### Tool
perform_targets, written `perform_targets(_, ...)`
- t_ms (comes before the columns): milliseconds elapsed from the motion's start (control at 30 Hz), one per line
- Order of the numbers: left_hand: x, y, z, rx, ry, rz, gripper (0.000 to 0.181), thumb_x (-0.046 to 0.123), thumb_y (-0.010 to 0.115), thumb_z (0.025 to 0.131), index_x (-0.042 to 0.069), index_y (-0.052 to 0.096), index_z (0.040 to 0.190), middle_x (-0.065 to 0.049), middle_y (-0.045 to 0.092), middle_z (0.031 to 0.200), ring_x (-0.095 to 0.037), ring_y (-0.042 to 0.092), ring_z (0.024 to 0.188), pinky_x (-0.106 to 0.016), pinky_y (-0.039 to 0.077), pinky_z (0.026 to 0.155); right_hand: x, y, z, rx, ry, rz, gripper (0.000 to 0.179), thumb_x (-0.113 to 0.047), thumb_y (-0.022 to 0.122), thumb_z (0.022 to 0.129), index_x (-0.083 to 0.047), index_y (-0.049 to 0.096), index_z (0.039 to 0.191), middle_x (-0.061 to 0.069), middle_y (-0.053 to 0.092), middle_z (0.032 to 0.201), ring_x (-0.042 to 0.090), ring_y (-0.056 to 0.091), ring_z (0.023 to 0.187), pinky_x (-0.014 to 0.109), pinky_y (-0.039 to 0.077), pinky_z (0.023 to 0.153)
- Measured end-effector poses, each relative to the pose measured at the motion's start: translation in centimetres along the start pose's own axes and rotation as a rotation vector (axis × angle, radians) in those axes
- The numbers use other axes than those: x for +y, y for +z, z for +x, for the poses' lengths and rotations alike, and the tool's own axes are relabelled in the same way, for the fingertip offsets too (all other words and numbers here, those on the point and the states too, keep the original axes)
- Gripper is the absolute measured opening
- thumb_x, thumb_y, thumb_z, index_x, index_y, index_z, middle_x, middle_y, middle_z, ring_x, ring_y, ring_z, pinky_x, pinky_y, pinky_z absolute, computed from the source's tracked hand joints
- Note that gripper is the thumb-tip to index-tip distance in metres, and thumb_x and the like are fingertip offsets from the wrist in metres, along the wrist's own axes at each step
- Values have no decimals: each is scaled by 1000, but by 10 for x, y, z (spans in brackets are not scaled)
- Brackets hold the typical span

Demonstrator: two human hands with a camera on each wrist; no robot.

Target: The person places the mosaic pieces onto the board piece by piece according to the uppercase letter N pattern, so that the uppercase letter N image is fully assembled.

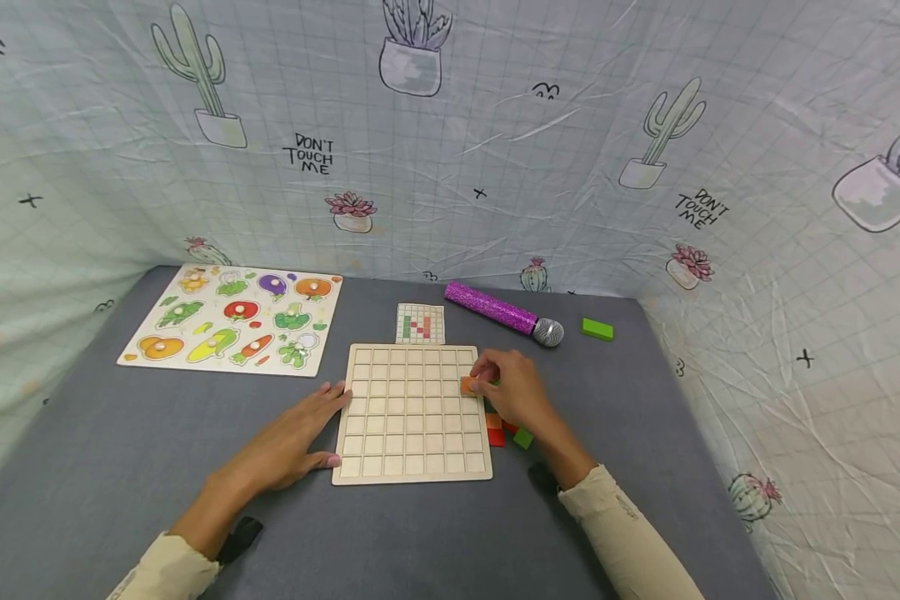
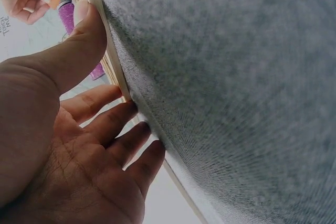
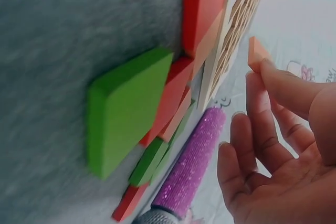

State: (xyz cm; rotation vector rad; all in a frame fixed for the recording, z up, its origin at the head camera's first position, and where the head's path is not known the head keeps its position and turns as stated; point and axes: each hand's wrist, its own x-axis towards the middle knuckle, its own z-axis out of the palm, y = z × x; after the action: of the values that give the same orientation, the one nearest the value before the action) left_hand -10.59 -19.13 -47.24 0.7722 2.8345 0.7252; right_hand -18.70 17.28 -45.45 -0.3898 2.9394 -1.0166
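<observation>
A wooden grid board [image 1: 414, 417] lies flat in the middle of the table. My left hand [image 1: 292, 437] rests along its left edge, thumb and fingertips touching the rim. Over the board's right side, my right hand [image 1: 516, 387] pinches an orange block [image 1: 468, 386] between thumb and fingers; the right wrist view shows the orange block [image 3: 257, 52] tilted and raised off the board. Beside the board's right edge lie several red, orange and green blocks, among them a green block [image 3: 128, 108] and a red block [image 3: 203, 11]. Part of that group is hidden behind the right hand in the head view.
A small pattern card [image 1: 421, 324] touches the board's far edge. Behind it lies a purple glitter microphone [image 1: 495, 308], with a green block [image 1: 597, 329] to its right. A vegetable puzzle board [image 1: 232, 321] occupies the back left. Printed cloth [image 1: 450, 167] hangs behind the table.
</observation>
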Motion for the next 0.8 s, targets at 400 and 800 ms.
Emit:
perform_targets(400, 1, -1, -1, 6, 6, 3, 87, 28, 84, 91, -1, 41, 161, -22, 37, 171, -49, 33, 158, -66, 35, 122, -10, 15, 16, -30, -1, -11, 11, -18, 86, 91, -18, 75, 92, -4, 72, 80, 13, 64, 79, 32, 50, 71)
perform_targets(800, 2, -2, -1, -8, -17, -17, 89, 25, 85, 91, -1, 39, 162, -22, 35, 172, -49, 30, 159, -67, 33, 123, -20, 32, 25, -68, -14, -1, 14, -16, 88, 89, -19, 75, 86, -5, 68, 74, 10, 62, 74, 30, 49, 69)
